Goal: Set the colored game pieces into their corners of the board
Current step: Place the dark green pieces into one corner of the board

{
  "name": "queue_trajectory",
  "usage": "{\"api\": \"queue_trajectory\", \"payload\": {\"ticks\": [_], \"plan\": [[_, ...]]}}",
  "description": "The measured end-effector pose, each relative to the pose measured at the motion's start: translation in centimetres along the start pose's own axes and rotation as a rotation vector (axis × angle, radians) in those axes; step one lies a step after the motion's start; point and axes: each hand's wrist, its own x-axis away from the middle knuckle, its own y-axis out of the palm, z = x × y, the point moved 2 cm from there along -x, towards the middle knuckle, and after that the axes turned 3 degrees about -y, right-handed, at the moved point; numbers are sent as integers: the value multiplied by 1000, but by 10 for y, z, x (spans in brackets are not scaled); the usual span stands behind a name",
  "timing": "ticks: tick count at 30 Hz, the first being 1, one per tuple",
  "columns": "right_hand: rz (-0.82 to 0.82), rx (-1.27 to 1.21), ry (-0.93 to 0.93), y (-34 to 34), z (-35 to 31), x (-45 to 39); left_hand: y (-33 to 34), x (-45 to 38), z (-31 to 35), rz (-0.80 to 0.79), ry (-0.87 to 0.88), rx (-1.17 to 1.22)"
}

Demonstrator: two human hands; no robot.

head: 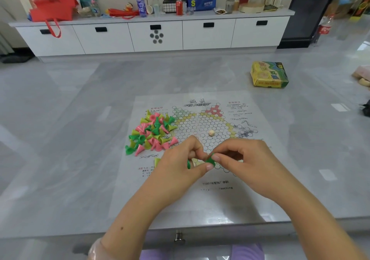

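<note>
Over the near corner of the paper board (200, 199), the right hand (238, 159) pinches a green piece (210, 160) between thumb and forefinger; the left hand (180, 165) curls round what seems another green piece (188, 164). The heap of loose pieces (151, 133) lies on the board's left edge

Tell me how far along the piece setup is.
Barely started. No pieces stand in the far corners of the board; the near corner is hidden by the hands. In hand: the right hand pinches a green piece, and the left hand holds another. Left: the mixed pile of green, pink and yellow-green pieces.
</note>
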Motion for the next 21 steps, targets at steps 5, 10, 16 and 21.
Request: {"api": "queue_trajectory", "payload": {"ticks": [5, 10, 16, 21], "plan": [[70, -38, 9, -5, -6, -2, -21, 0, -3, 222, -42, -172], [162, -104, 42, -11, -3, -1, -73, 1, -45, 551, -372, -435], [184, -163, 21, -11, -7, -1, -78, -8, -75, 405, -500, -552], [196, -145, 18, -11, -4, -3, -83, -11, -80, 450, -469, -520]]}}
